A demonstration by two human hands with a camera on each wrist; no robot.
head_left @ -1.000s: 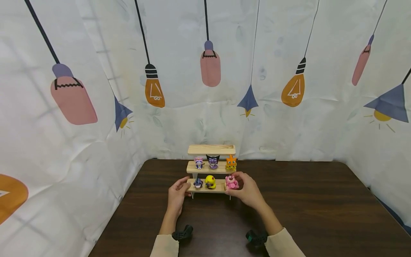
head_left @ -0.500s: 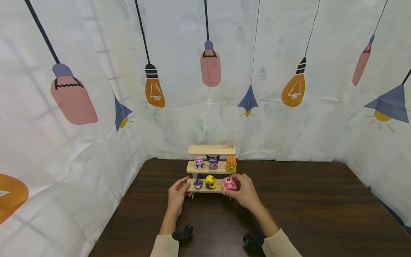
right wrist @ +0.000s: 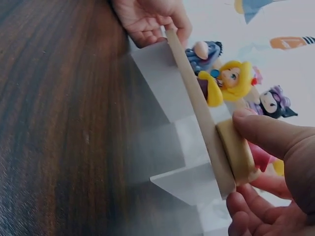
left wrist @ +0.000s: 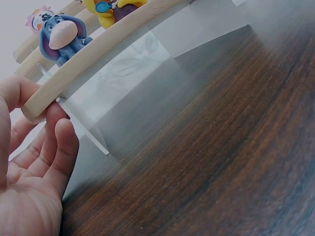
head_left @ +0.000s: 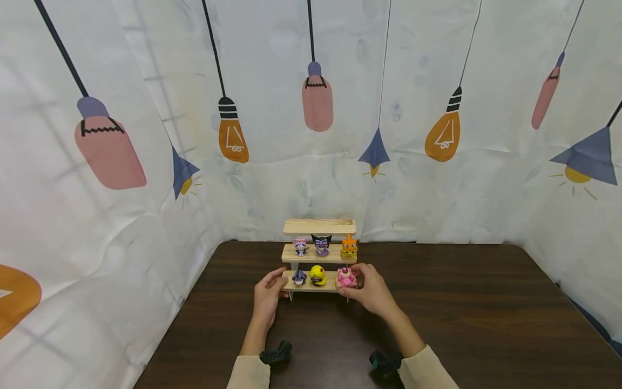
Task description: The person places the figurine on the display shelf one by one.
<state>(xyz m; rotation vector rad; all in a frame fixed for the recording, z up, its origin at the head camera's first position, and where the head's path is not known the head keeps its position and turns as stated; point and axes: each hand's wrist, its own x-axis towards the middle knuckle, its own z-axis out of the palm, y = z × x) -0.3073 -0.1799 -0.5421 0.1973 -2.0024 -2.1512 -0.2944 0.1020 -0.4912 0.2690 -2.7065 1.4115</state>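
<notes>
A three-tier wooden display stand (head_left: 311, 289) with clear legs stands on the table. My left hand (head_left: 266, 297) grips the left end of its lowest board (left wrist: 54, 93), with fingertips under the board in the left wrist view. At the right end of that board, my right hand (head_left: 374, 292) holds a pink bear figurine (head_left: 346, 277) between thumb and fingers. The bear's tan base (right wrist: 236, 150) sits at the board's surface in the right wrist view; the fingers partly hide the bear. Left of it are a yellow-haired doll figurine (head_left: 318, 275) and a blue donkey figurine (head_left: 298, 277).
The middle board carries a pink-and-purple figurine (head_left: 301, 247), a black-eared purple figurine (head_left: 322, 246) and an orange-and-yellow figurine (head_left: 349, 246). The top board (head_left: 319, 226) is bare. Behind the dark wooden table (head_left: 461, 308) hangs a white curtain (head_left: 291, 189) printed with lamps.
The right hand has moved the pink bear slightly left along the lowest board, mostly in the first half second. The left hand keeps its place on the stand.
</notes>
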